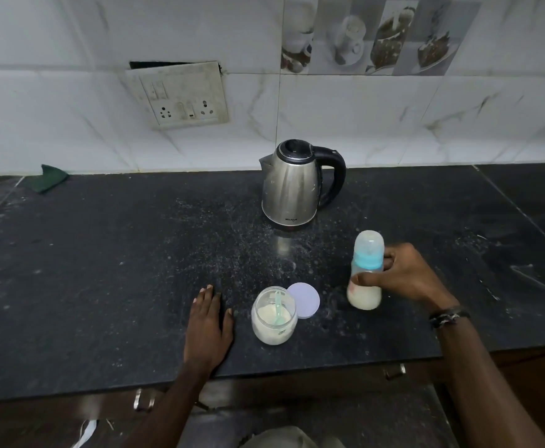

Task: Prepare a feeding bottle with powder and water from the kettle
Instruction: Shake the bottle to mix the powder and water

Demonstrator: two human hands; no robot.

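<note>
My right hand (406, 274) grips the feeding bottle (365, 295) around its middle. The bottle stands on the black counter (103, 270), capped with a clear dome and a teal ring, and holds milky liquid in its lower part. To its left stands an open glass jar of powder (273, 321) with a pale green spoon (279, 310) inside. The jar's lilac lid (305, 299) lies flat just behind it. My left hand (208, 324) rests flat on the counter, fingers apart, left of the jar. The steel kettle (292, 185), lid closed, stands at the back with its black handle to the right.
Spilled powder specks dust the counter between the kettle and the jar. A green cloth (49, 179) lies at the back left against the tiled wall. A socket plate (180, 95) hangs on the wall. Drawer handles (393, 371) sit under the counter's front edge.
</note>
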